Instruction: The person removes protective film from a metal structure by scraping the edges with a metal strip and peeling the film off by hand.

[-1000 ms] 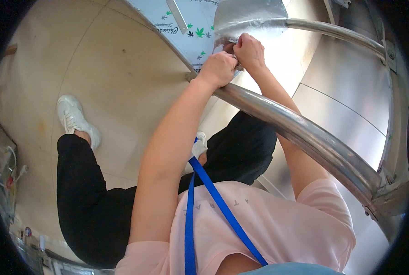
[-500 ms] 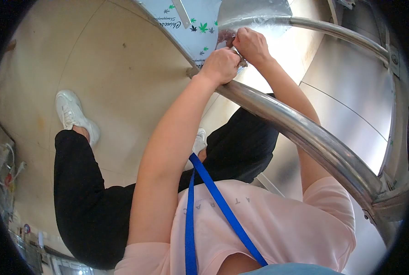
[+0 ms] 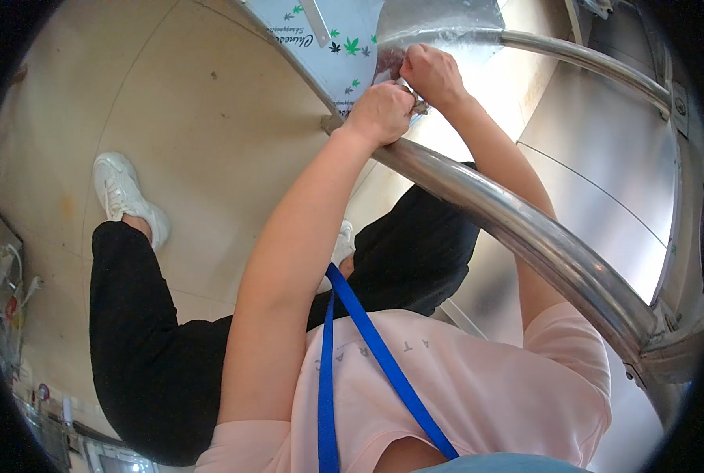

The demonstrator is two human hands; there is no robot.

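Observation:
My left hand is closed in a fist, its wrist just above the near end of a thick steel rail. Right beside it, a little farther off, my right hand is closed too, its fingers curled inward. A small crumpled greyish piece shows between the two hands; what they grip is mostly hidden by the fingers. Just beyond them lies a shiny, see-through or silvery sheet, with a dark reddish patch near my fingers. A pale board printed with green and black leaves adjoins it on the left.
A flat metal strip lies on the printed board. A thinner steel rail curves off to the right, above brushed metal panels. My white shoe rests on the beige tiled floor. Tangled cables show at the left edge.
Both hands stay closed at nearly the same spot, with only a tiny shift of the fingers. The view has moved very slightly.

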